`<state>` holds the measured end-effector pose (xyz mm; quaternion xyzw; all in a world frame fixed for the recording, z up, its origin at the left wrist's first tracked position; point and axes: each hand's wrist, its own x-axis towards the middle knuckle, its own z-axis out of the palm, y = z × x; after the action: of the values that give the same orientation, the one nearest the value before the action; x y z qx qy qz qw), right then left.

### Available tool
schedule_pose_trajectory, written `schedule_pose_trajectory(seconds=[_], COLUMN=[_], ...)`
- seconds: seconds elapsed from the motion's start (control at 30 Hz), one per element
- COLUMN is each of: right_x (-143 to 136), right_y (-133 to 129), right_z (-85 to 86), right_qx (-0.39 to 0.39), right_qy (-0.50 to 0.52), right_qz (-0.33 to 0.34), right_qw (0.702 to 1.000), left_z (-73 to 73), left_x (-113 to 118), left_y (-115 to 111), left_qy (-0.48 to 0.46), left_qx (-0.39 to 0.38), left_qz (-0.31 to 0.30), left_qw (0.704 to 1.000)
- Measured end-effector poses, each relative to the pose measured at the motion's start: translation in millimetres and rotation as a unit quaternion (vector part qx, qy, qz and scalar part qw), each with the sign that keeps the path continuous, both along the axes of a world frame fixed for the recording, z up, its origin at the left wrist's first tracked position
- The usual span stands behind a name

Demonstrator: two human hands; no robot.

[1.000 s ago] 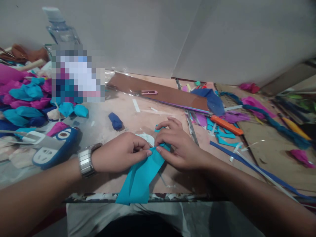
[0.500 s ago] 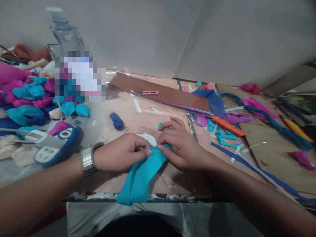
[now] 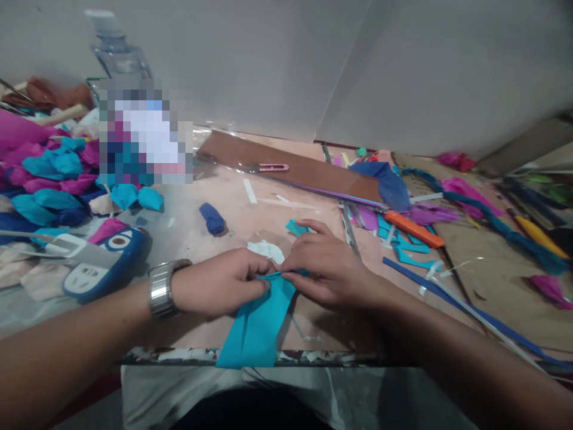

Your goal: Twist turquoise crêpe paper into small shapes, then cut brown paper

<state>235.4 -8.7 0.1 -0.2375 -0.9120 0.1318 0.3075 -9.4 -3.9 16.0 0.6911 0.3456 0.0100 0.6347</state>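
Note:
A strip of turquoise crepe paper hangs between my two hands, its lower end reaching over the table's front edge. My left hand, with a metal watch on the wrist, pinches the strip's upper edge between thumb and fingers. On the other side, my right hand grips the same edge with thumb and forefinger, close to the left fingertips. Just behind the fingers lies a white round patch. A small turquoise scrap shows beyond my right fingers. Farther back sits a rolled dark blue paper piece.
Crumpled pink and turquoise paper flowers pile up at the left, near a blue glue gun and a clear bottle. A pink cutter rests on brown sheets. An orange cutter lies at the right.
Both hands have shifted slightly along the strip's upper edge, and the right fingers have curled lower. The strip's hanging end has swung a little to the right and spread flatter.

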Motion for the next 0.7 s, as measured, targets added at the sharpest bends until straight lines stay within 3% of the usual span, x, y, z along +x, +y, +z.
schedule_pose_trajectory(seconds=[0.1, 0.37, 0.7], right_x=[1, 3, 4], right_y=[1, 2, 1], right_z=[0.3, 1.8, 2.1], right_qx=[0.027, 0.052, 0.073], right_qy=[-0.004, -0.015, -0.021], right_qz=[0.018, 0.035, 0.019], right_qw=[0.999, 0.998, 0.997], left_z=[4.0, 1.8, -6.9], left_x=[0, -2, 0], left_y=[1, 3, 4], left_qy=[-0.014, -0.028, -0.051], left_qx=[-0.044, -0.052, 0.02], left_qz=[0.005, 0.013, 0.036], left_qw=[0.999, 0.998, 0.998])
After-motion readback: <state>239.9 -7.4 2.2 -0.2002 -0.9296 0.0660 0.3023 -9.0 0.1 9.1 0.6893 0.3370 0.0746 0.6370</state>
